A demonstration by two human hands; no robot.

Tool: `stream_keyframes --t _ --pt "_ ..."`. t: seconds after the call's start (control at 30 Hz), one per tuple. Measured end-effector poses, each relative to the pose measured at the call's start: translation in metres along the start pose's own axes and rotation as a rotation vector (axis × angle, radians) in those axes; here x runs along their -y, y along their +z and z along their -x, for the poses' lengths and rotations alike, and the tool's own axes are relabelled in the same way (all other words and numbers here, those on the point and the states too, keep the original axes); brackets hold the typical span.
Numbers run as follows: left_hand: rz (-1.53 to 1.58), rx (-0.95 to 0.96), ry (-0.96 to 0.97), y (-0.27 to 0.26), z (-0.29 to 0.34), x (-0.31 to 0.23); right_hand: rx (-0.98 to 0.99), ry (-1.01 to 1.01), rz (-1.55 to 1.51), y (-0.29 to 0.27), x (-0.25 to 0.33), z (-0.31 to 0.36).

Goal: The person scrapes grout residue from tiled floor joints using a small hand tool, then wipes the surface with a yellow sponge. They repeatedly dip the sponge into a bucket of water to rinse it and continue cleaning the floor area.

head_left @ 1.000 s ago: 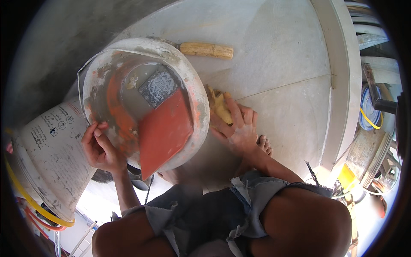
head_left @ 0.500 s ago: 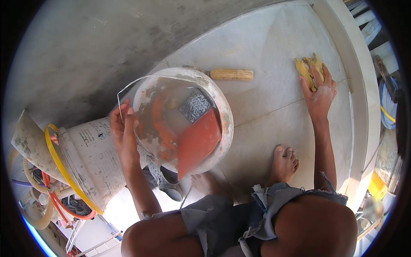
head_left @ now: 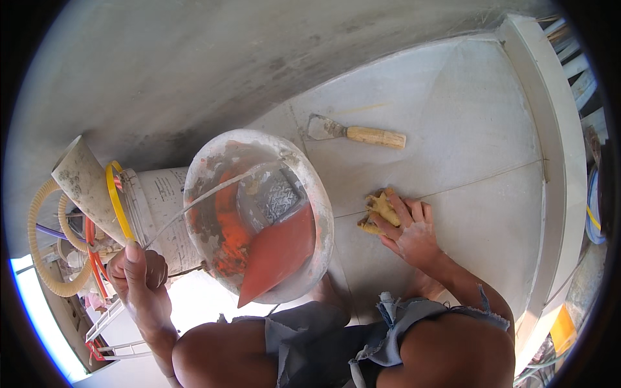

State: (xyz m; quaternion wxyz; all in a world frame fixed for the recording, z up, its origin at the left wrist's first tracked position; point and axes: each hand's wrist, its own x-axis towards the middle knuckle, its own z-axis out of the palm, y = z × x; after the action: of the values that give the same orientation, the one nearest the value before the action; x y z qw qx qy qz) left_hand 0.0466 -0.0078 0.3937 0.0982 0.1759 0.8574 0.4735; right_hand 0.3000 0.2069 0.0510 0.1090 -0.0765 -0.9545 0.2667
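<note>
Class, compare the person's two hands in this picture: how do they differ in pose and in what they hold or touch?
The left hand is raised and closed around the bucket's wire handle; the right hand lies low on the tiled floor. The left hand's fingers are curled, while the right hand's are spread, pressing a yellow sponge. Both are bare.

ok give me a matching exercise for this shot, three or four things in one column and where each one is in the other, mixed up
Things:
1. yellow sponge
2. wooden-handled putty knife
3. thin wire bucket handle
4. orange flat trowel blade

Places:
A. inside the dirty white plastic bucket
B. gripped in the left hand
C. lying alone on the pale floor tile
D. pressed to the tile under the right hand

Pairs: 1-D, 2-C, 3-B, 4-A
</note>
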Motion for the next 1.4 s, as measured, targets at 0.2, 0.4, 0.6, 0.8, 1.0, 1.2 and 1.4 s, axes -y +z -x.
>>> stream_keyframes --t 0.2,0.4,0.6,0.8,1.0,1.2,1.4 --pt "0.081 -0.247 -0.047 -0.03 0.018 -0.053 -0.15 0.121 0.045 0.034 0.024 -0.018" --pt "0.28 -0.274 -0.19 -0.041 0.033 -0.041 0.037 -0.294 -0.115 0.048 0.058 0.011" --pt "0.29 -0.153 -0.16 -0.018 0.03 -0.058 -0.169 -0.157 -0.13 0.097 0.03 -0.168" --pt "0.42 -0.315 -0.094 -0.042 0.044 -0.045 -0.087 -0.149 0.018 0.094 0.059 -0.119" --pt "0.343 -0.223 -0.071 -0.043 0.041 -0.042 -0.023 -0.139 -0.065 0.027 0.033 0.01" --pt "0.345 -0.33 -0.136 -0.034 0.027 -0.042 -0.215 -0.02 -0.095 0.069 0.022 -0.143" --pt "0.34 -0.221 -0.24 -0.033 0.008 -0.021 -0.056 0.085 0.04 0.04 0.021 -0.098"
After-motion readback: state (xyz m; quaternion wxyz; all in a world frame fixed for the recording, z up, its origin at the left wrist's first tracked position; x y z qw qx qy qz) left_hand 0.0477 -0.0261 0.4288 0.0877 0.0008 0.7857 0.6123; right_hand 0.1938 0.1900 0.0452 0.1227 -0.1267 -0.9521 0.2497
